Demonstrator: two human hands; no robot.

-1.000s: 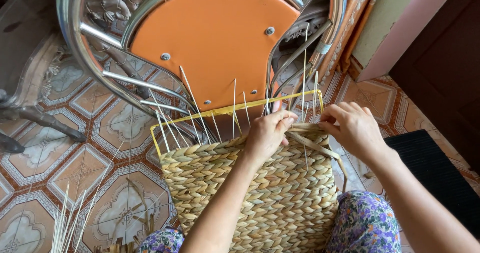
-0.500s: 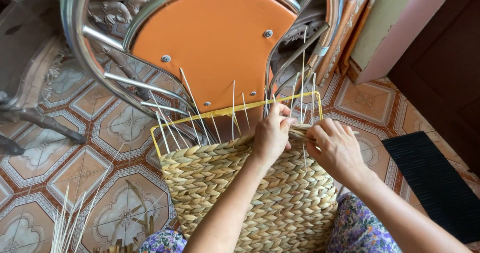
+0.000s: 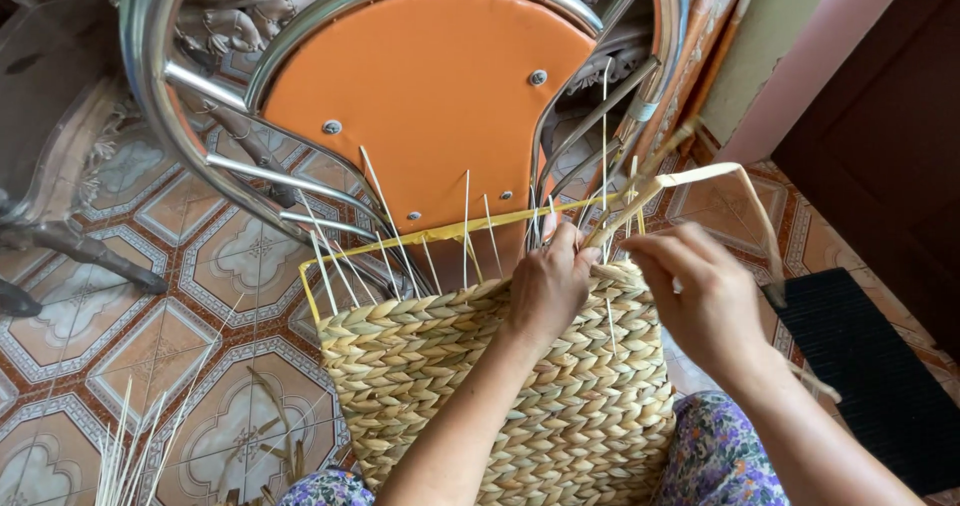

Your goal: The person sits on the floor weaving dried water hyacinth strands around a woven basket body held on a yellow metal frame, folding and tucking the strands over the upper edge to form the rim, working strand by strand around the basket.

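A half-woven straw basket panel rests on my lap, with a yellow wire frame along its top and thin upright stakes sticking out. My left hand presses on the woven top edge near the right side, fingers curled over the weave. My right hand pinches a flat pale straw strand, which loops up and to the right from the basket's top corner.
An orange-seated chrome stool lies tipped just beyond the basket. Patterned floor tiles spread to the left, with loose straw stalks at the lower left. A black ribbed mat and a dark door are on the right.
My right hand has drawn the straw strand out and up to the right, forming a loop. My left hand stays pressed on the basket's top edge.
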